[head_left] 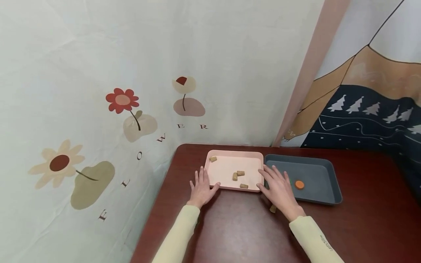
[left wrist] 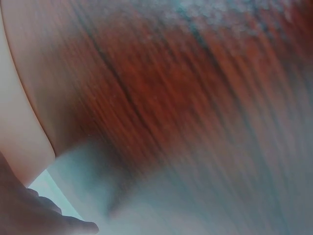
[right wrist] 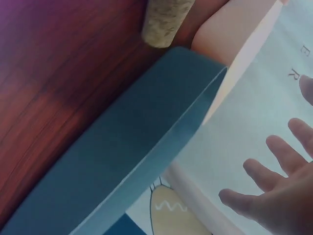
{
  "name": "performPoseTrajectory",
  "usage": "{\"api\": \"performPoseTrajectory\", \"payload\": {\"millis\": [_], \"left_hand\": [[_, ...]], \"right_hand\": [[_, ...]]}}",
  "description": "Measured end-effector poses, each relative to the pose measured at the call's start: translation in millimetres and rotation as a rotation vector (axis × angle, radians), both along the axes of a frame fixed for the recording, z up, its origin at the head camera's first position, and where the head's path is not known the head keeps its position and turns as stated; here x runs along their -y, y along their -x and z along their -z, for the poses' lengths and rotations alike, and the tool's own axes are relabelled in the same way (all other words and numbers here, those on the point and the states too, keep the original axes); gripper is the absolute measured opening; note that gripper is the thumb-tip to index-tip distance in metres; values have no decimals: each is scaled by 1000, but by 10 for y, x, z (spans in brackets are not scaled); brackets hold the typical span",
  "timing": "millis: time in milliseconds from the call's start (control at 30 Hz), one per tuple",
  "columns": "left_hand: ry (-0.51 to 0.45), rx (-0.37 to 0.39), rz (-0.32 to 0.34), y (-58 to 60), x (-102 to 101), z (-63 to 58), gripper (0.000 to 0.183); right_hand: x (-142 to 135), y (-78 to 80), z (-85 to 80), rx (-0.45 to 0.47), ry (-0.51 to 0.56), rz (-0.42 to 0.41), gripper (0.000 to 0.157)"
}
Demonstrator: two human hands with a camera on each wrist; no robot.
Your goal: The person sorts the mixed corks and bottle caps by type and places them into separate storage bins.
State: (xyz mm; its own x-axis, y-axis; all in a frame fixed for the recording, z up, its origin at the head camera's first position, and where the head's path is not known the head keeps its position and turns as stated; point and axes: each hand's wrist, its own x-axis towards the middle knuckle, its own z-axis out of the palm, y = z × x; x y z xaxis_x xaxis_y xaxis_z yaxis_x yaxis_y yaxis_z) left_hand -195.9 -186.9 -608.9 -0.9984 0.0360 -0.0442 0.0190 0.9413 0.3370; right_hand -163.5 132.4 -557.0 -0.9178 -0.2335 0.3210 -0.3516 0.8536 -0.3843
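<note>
A shallow pink tray [head_left: 227, 165] lies on the table with several small corks [head_left: 241, 173] scattered in it. At its near left corner is my left hand [head_left: 201, 189], fingers spread along the side and thumb toward the front rim. My right hand [head_left: 280, 188] spreads its fingers at the tray's right edge, overlapping the dark tray beside it in the head view. Neither hand holds anything. Close under my right hand, a single cork [head_left: 273, 209] sits on the table, partly hidden; it shows larger in the right wrist view.
A dark blue-grey tray [head_left: 314, 173] adjoins the pink one on the right and bears an orange disc [head_left: 299, 185]; a sliver of green shows beside my right hand. The dark red wooden table [head_left: 236, 226] meets walls with printed hangings behind and at left.
</note>
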Motion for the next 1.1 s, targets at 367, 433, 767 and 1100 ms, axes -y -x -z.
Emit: {"api": "performPoseTrajectory", "payload": {"millis": [367, 433, 767, 1100], "left_hand": [[-18, -22, -3, -26, 1, -7, 100], [-29, -30, -7, -29, 0, -11, 99], [-25, -10, -6, 7, 12, -2, 100], [-37, -15, 1, 22, 4, 25, 100]], "right_hand": [[-192, -382, 78, -73, -118, -172, 71], [-220, -442, 125, -98, -131, -203, 69], [-403, -624, 323, -69, -210, -331, 67], [-476, -628, 389, 44, -341, -349, 56]]}}
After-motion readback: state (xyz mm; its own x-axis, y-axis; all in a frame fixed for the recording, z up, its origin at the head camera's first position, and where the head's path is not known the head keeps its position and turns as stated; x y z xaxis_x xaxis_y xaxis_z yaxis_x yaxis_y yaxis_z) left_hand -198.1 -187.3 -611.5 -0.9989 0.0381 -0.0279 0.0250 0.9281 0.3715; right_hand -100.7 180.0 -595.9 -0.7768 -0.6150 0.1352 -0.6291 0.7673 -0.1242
